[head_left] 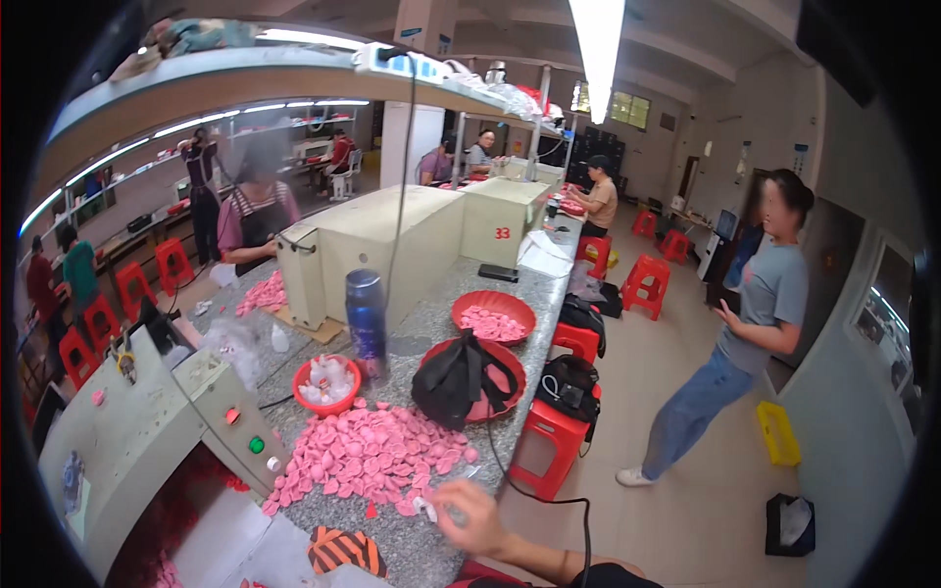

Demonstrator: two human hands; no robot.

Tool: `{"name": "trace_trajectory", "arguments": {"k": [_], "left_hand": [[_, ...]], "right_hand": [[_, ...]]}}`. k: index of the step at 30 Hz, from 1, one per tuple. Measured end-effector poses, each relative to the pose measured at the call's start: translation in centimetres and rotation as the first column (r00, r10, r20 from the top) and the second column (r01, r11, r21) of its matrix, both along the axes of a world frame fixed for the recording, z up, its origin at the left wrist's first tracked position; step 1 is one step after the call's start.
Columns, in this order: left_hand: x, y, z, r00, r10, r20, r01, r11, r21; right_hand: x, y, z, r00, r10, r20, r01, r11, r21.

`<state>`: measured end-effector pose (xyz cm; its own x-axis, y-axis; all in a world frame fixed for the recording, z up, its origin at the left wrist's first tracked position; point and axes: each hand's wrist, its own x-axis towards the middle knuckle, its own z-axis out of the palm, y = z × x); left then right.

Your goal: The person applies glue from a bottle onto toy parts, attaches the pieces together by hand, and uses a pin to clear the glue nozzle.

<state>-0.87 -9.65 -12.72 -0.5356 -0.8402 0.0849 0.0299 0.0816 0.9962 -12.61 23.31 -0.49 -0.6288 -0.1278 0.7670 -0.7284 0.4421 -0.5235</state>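
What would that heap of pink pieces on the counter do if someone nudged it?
The heap of pink pieces would probably spread, since they lie loosely piled. Each piece is likely light, being small. Their curved shapes might rock or slide rather than roll far.

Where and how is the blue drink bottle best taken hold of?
Grip the blue drink bottle around its upper body, probably from the right: it is upright and cylindrical, the small red bowl crowds its lower left, and beige casing stands behind.
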Motion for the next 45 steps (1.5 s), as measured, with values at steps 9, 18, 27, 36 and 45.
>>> {"name": "trace_trajectory", "arguments": {"k": [9, 18, 27, 36, 45], "left_hand": [[1.4, -1.0, -0.3, 0.999, 0.030, 0.038, -0.025, 0.989, -0.147], [2.1, 0.0, 0.4, 0.993, 0.074, 0.088, -0.057, 0.982, -0.178], [0.6, -1.0, -1.5, 0.997, 0.026, 0.075, -0.019, 0.996, -0.089], [-0.6, -0.6, -0.8, 0.997, 0.073, -0.008, -0.073, 0.996, 0.047], [0.4, -0.8, -0.2, 0.999, 0.050, -0.021, -0.049, 0.998, 0.025]], "right_hand": [[6.9, 6.8, -11.0, 0.525, 0.341, 0.780, -0.573, 0.819, 0.028], [2.7, -0.1, 4.6, 0.577, 0.780, 0.241, -0.697, 0.624, -0.353], [3.2, -3.1, 22.8, -0.068, 0.975, -0.213, -0.870, -0.162, -0.466], [1.6, -5.0, 24.1, -0.234, 0.952, -0.196, -0.798, -0.304, -0.520], [-0.3, -6.6, 23.9, -0.345, 0.913, -0.217, -0.825, -0.405, -0.394]]}}
